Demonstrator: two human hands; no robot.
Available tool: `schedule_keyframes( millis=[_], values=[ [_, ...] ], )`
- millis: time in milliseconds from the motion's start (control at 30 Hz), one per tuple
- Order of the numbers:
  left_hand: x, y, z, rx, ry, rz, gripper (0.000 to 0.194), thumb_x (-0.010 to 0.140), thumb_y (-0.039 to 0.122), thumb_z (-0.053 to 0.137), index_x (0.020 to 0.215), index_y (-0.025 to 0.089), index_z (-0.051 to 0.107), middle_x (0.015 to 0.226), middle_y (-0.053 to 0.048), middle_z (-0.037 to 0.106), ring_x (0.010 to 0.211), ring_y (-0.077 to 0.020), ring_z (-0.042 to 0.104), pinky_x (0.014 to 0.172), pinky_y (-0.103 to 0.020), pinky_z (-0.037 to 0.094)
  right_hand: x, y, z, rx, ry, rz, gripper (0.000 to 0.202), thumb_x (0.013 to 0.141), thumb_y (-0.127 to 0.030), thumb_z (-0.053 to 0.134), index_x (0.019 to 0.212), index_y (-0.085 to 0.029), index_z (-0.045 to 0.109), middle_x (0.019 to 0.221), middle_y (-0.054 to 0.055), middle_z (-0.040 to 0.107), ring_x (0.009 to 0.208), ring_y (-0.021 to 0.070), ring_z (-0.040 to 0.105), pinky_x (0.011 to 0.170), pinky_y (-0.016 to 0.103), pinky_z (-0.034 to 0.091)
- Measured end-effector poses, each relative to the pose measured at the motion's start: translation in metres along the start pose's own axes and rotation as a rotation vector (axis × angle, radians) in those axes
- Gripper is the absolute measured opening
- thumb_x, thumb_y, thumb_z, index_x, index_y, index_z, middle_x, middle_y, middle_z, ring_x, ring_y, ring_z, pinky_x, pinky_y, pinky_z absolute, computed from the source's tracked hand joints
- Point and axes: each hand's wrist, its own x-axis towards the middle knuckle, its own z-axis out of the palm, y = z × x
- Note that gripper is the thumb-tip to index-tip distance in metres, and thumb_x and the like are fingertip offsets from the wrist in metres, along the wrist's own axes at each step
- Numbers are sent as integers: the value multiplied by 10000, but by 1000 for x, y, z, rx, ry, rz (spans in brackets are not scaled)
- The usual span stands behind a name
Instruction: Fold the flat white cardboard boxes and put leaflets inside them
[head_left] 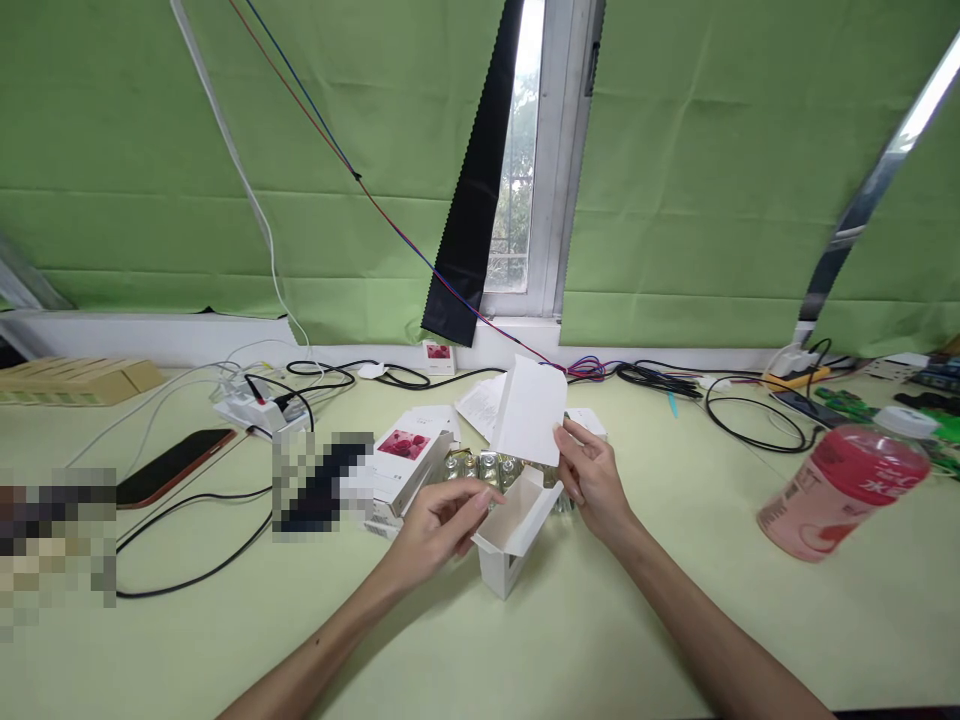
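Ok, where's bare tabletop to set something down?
Bare: tabletop between the right hand and the pink bottle, and the near strip this side of the open white box. Crowded: around the larger flower-printed box, and the back edge with its black cables.

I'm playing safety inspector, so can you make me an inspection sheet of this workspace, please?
Surface: pale green table, with things spread across it.
Job's things: open white box, white sheet, shiny items behind the box.
Clutter: phone on the left, pink bottle on the right.
Grips: right hand holds the sheet; left hand is at the box's rim, grip unclear.
Cables: black cables along the back; red and blue wires slant down from above.
Surroundings: green curtains, a window between them.
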Motion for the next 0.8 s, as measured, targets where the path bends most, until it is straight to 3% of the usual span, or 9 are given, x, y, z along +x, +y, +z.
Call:
schedule_keyframes(
  millis=[300,533,667,800],
  values=[
    [-2,-1,-1,148,-115,70,277,953,420,590,1061,194,709,928,-49,641,751,-138,543,624,-229,388,-1,0,1,1,14,10,608,713,-567,823,1089,-122,648,308,-147,355,311,36,163,384,227,99],
    [-4,-5,-2,124,-111,115,248,909,406,651,920,161,686,779,-20,596,646,-112,495,564,-213,372,0,3,0,7,22,1,596,725,-559,821,1093,-127,637,310,-146,359,312,42,180,389,228,111],
    [-5,-4,-3,-24,-170,56,230,937,364,608,895,147,671,649,3,564,509,-92,489,483,-206,369,1,4,-1,12,29,-3,586,723,-551,828,1083,-132,634,312,-149,352,311,40,180,391,229,106],
    [-6,-6,-4,-77,-215,56,154,924,270,580,907,147,671,661,-14,605,504,-99,514,487,-215,400,1,4,-1,10,26,-9,577,730,-551,823,1076,-129,634,318,-150,345,312,38,175,386,229,101]
  ],
)
